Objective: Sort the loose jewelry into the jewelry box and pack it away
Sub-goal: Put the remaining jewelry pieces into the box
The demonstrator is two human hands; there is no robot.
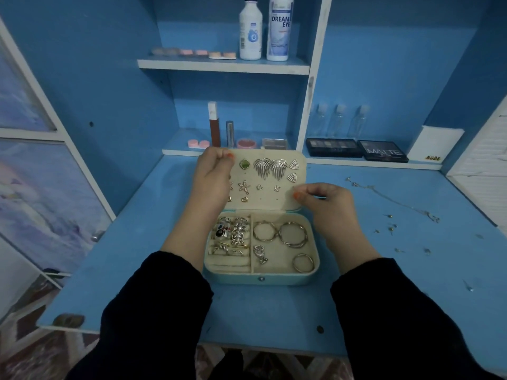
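The light blue jewelry box (pixel 274 279) stands open on the blue desk, its cream lid (pixel 274 202) upright with several earrings pinned in it. The left tray compartment holds rings (pixel 233 234); the right one holds hoops (pixel 292 234) and a pendant. My left hand (pixel 212 176) is at the lid's upper left corner, fingertips pinched together on something too small to make out. My right hand (pixel 329 207) is by the lid's right edge, thumb and fingers also pinched on a tiny piece. A loose chain (pixel 384 194) and small studs (pixel 389 229) lie on the desk to the right.
Behind the box, a low shelf holds lip products (pixel 214 124), lens cases and a compact. Two dark eyeshadow palettes (pixel 356 150) and clear bottles sit at the back right. Two white solution bottles (pixel 263 28) stand on the upper shelf. The desk's front edge (pixel 192 335) is close.
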